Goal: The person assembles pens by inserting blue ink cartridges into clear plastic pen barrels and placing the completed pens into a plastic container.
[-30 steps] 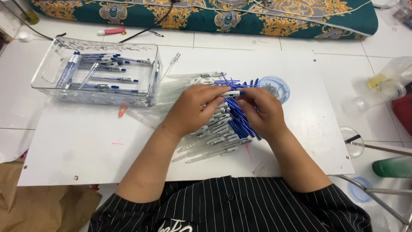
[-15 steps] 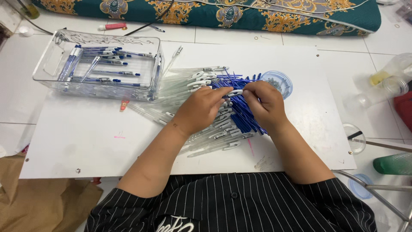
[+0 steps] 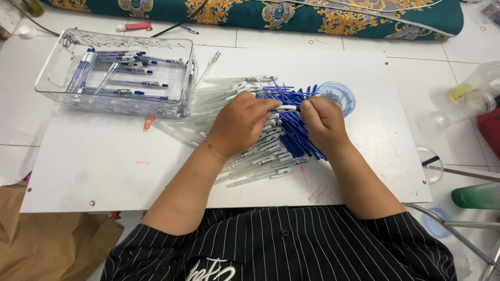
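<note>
On the white board [image 3: 104, 171], at its middle, lie two heaps side by side and partly overlapping: clear pen barrels [image 3: 219, 104], too many and too tangled to count, and blue refills [image 3: 294, 132], likewise past counting. Above these heaps meet two bare hands. Left hand [image 3: 239, 125] curled, fingers pressed down on the barrels and pinching one end of a single white-tipped pen part [image 3: 286, 109]. Right hand [image 3: 323, 125] half closed, thumb and forefinger nipped on the other end of that same part; how tight either grip is cannot be told. Just behind the right hand, at the far edge of the heaps, sits one round blue lid [image 3: 338, 96] with small metal bits in it, too fine to count. Toward the far left corner of the board stands one clear plastic tray [image 3: 57, 78], holding finished pens [image 3: 125, 83] with blue caps, roughly a dozen, some overlapping so an exact count cannot be given. Just beside the tray's near right corner, one small pinkish scrap [image 3: 149, 123]. Beyond the board's far edge, one patterned teal cushion [image 3: 312, 15] and one pink marker [image 3: 136, 26]. Off the board's right edge, one green bottle [image 3: 476, 195] lying down, and one round clear lid [image 3: 431, 164]. Off the near left corner, brown paper [image 3: 47, 244]. Along the near edge, two forearms and one black striped shirt [image 3: 312, 244].
</note>
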